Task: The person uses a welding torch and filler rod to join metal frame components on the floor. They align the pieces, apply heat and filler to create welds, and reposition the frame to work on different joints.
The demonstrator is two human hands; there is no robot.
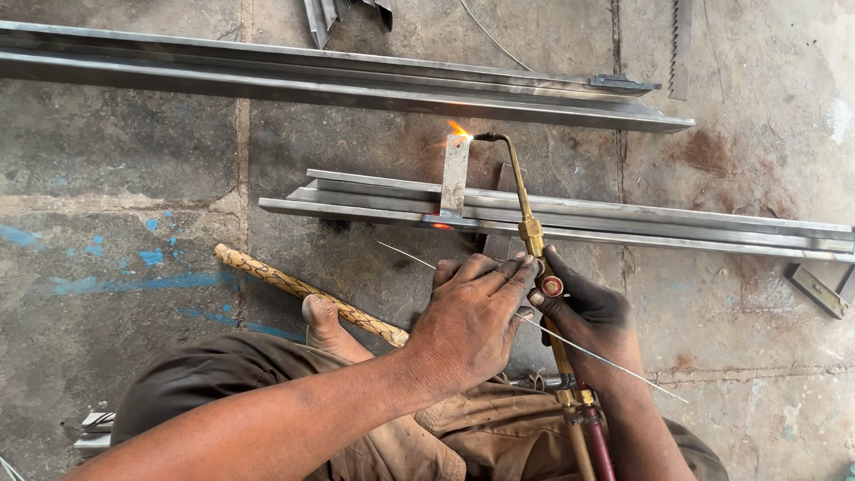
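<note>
Brass-necked gas torch, gripped in the right hand with the left hand pinching a thin wire rod, burns just beyond the fingers at a small upright steel plate on the long grey steel channel; the joint glows, seemingly unfinished.

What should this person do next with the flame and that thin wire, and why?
Probably bring the thin filler wire forward to the small upright metal plate. The brass torch in the right hand already burns at the plate's top, and metal glows at its base on the steel frame, while the wire tip under the left hand sits short.
</note>
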